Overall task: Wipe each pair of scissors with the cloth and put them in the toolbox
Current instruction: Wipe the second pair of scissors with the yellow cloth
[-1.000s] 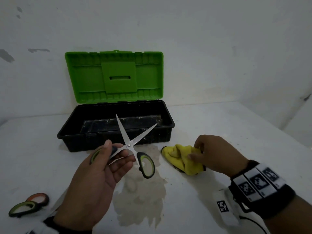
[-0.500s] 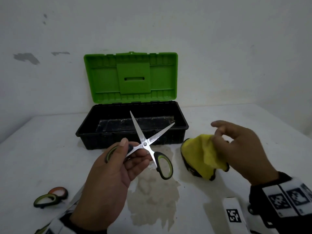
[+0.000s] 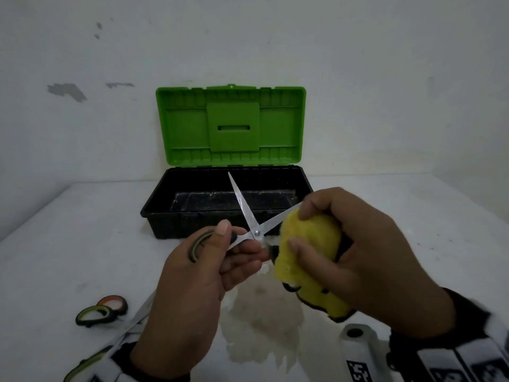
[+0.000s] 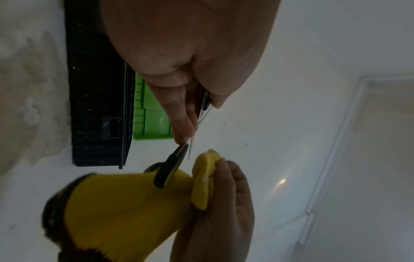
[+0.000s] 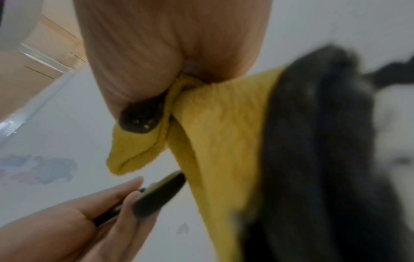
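left hand [image 3: 192, 277] grips open scissors [image 3: 254, 230] by one handle loop at 6 o'clock of toolbox [image 3: 154, 213], right hand [image 3: 355, 252] bunches soft limp cloth [image 3: 311, 238] over right blade; rigid, light, sharp, likely best held by handles

Centre of the head view: the toolbox [image 3: 225, 208] sits on the table [image 3: 413, 230], lid [image 3: 231, 125] standing up behind it against the wall [image 3: 358, 64]. Just in front, mid-frame, the left hand [image 3: 192, 293] holds the open scissors [image 3: 254, 230], blades crossing over the box's front rim. Right beside them, touching one blade, the cloth [image 3: 311, 260] sits in the right hand [image 3: 366, 257]. Lower left of the frame, more scissors [image 3: 102, 312] lie on the table, partly hidden behind the left wrist.
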